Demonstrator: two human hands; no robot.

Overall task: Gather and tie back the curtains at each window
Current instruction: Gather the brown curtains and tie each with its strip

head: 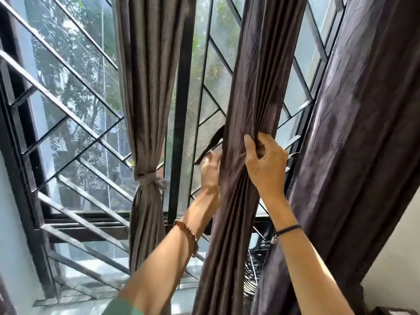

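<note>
While our right hand clamps the gathered dark brown curtain in front of the middle of the window, we've got the thumb laid across the front folds and the fingers curled round the bundle's right side. Over on the other side, our left hand is tucked against the bundle's left edge, partly hidden behind the cloth, and its fingers pinch the lower end of a dark tie-back strap. That strap slants up to the right and disappears behind the folds just above the hand.

Look left: the taupe curtain hangs just beside the black upright of the window frame, already cinched in by a knotted fabric tie low down, near the sill. Look right: a purple-brown curtain hangs loose along the window's right edge, with no tie on it that we can see.

Behind everything runs the black window grille with its slanting bars, and a grey mesh screen fills the panel between the upright and our bundle. A beaded bracelet sits on our left wrist, a dark cord bracelet on the right. Down at the sill's right end, between the two dark curtains, lies some coiled cable.
</note>
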